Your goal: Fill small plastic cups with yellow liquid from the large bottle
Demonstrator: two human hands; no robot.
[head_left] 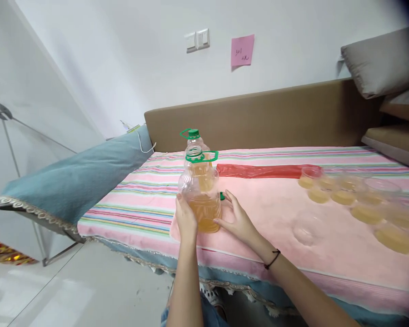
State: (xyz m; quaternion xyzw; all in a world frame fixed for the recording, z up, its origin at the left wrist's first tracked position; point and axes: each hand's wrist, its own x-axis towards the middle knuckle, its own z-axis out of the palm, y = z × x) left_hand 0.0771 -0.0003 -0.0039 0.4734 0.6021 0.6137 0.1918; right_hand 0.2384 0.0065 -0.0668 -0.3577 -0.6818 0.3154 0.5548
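Our left hand (187, 219) curves against the left side of the front bottle (204, 213), how tightly we cannot tell; our right hand (236, 215) is spread at its right side, thumb touching, and whether its fingertips pinch the green cap (222, 196) is unclear. The bottle stands uncapped, partly full. Behind it, the rear bottle (192, 141) remains capped. Well right of it, several cups (342, 196) already hold liquid; one clear container (306, 228), nearer it, shows none.
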